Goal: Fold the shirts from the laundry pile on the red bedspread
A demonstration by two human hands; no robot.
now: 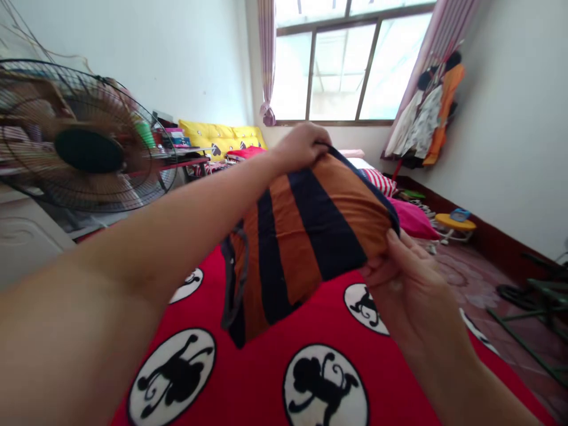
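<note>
An orange and navy striped garment (pixel 306 236) hangs folded in the air above a red blanket (pixel 248 378) printed with black monkeys in white circles. My left hand (pixel 299 147) is closed on the garment's far top edge, arm stretched across the view. My right hand (pixel 402 284) pinches the near right corner of the garment from below. A grey-trimmed part of the garment droops toward the blanket at lower left.
A standing fan (pixel 84 139) is close on the left. Yellow cushions (pixel 222 136), a striped cloth (pixel 377 180) and a pink item (pixel 412 219) lie at the far end. Clothes hang on a rack (pixel 428 115) by the window. A small yellow stool (pixel 455 223) and green metal frame (pixel 532 307) stand on the floor at right.
</note>
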